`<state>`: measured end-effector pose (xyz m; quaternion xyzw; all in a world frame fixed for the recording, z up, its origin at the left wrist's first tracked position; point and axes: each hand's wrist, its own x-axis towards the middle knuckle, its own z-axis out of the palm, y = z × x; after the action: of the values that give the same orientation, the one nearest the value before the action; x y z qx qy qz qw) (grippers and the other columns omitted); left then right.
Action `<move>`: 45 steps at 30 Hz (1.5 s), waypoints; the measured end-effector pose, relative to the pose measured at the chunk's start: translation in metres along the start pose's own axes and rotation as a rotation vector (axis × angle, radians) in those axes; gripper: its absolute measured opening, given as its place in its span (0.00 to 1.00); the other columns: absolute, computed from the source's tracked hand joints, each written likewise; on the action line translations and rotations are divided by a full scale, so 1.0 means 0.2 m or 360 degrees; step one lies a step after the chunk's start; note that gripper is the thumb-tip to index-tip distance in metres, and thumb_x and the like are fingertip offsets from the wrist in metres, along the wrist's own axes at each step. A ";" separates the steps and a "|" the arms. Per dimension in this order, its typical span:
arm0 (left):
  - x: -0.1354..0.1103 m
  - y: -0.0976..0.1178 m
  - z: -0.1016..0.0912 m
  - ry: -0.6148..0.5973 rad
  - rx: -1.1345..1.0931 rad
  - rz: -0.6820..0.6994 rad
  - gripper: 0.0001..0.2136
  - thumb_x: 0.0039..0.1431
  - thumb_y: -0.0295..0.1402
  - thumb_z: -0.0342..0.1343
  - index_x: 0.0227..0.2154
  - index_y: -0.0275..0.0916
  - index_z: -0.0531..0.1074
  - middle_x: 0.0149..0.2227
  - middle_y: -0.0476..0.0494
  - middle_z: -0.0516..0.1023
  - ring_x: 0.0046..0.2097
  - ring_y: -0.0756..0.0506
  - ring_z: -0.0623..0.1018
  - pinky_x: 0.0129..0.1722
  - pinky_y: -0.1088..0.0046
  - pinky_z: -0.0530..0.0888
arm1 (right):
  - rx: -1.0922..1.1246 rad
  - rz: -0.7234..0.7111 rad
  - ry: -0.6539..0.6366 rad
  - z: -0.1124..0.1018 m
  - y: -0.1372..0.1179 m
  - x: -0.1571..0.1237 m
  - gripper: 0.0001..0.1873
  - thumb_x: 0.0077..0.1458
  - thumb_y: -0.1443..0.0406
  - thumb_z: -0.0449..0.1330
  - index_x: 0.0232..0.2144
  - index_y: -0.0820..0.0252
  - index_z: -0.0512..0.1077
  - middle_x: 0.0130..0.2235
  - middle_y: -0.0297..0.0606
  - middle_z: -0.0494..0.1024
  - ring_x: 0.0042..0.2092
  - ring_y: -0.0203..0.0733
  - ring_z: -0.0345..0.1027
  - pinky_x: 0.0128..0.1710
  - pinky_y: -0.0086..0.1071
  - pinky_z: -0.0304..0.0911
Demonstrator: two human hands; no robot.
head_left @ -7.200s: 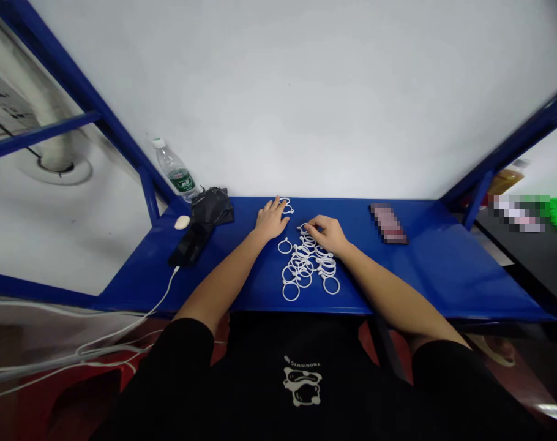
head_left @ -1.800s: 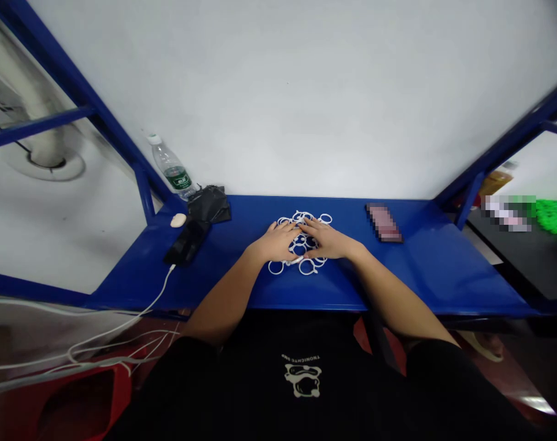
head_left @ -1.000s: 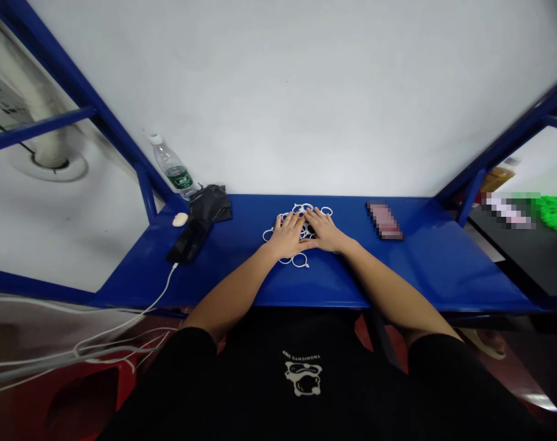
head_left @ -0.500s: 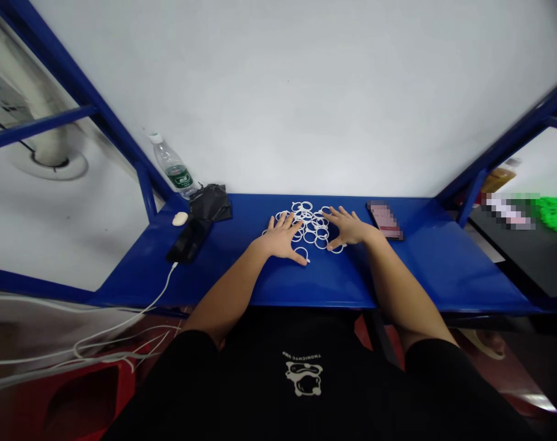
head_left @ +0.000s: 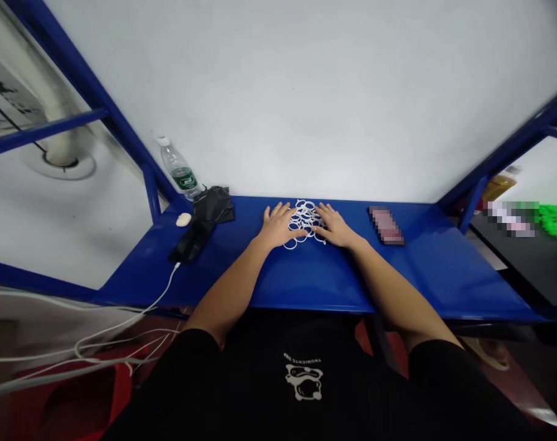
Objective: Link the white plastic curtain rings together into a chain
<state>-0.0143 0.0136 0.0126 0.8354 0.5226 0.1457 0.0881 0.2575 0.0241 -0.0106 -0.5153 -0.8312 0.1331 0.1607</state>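
While the left hand and right hand lay flat and open beside the white rings, bare blue table stretched toward its near edge.

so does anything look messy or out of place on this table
Nothing spilled or broken. The white rings lie in a loose, overlapping heap between the left hand and right hand, and a white cable dangles off the left edge of the blue table.
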 end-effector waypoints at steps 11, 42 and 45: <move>0.02 -0.08 0.05 -0.0396 0.0041 -0.0145 0.57 0.57 0.69 0.57 0.79 0.42 0.42 0.80 0.31 0.35 0.79 0.25 0.36 0.75 0.38 0.43 | -0.0111 -0.0005 -0.0168 0.04 -0.05 -0.02 0.57 0.60 0.33 0.59 0.79 0.47 0.46 0.79 0.50 0.47 0.79 0.77 0.32 0.71 0.78 0.38; -0.01 0.15 0.00 0.0519 0.0017 0.0260 0.15 0.74 0.41 0.53 0.55 0.53 0.81 0.66 0.45 0.75 0.68 0.35 0.67 0.69 0.46 0.58 | 0.0319 -0.0493 0.0311 -0.04 -0.23 -0.07 0.26 0.75 0.53 0.48 0.63 0.57 0.74 0.52 0.47 0.83 0.49 0.50 0.78 0.53 0.44 0.71; -0.01 0.15 -0.01 0.0506 0.0023 0.0269 0.14 0.74 0.40 0.53 0.55 0.53 0.82 0.66 0.46 0.75 0.68 0.35 0.67 0.68 0.45 0.60 | 0.0343 -0.0488 0.0271 -0.05 -0.23 -0.07 0.27 0.76 0.54 0.45 0.65 0.56 0.73 0.53 0.47 0.83 0.50 0.50 0.78 0.54 0.45 0.71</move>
<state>0.0103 -0.0012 0.0239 0.8435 0.4587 0.2791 -0.0141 0.2302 -0.0077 0.0147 -0.3721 -0.8643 0.1511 0.3028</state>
